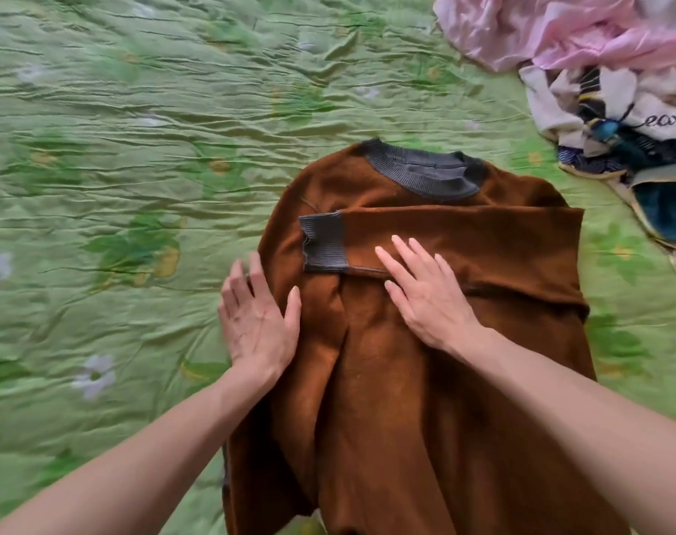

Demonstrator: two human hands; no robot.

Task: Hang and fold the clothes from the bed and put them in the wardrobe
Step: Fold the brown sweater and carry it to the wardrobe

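A brown sweater (425, 399) with a grey ribbed collar (425, 173) lies flat on the bed, collar pointing away from me. One sleeve is folded across its chest, and the grey cuff (324, 243) ends near the sweater's left side. My left hand (257, 322) lies flat with straight fingers on the sweater's left edge, partly on the bedspread. Flat on the folded sleeve, just right of the cuff, rests my right hand (425, 295) with its fingers spread.
A wrinkled green floral bedspread (116, 167) covers the bed. At the upper right lies a heap of clothes: a pink garment (560, 28), a white printed one (637, 106) and dark blue pieces (664, 210).
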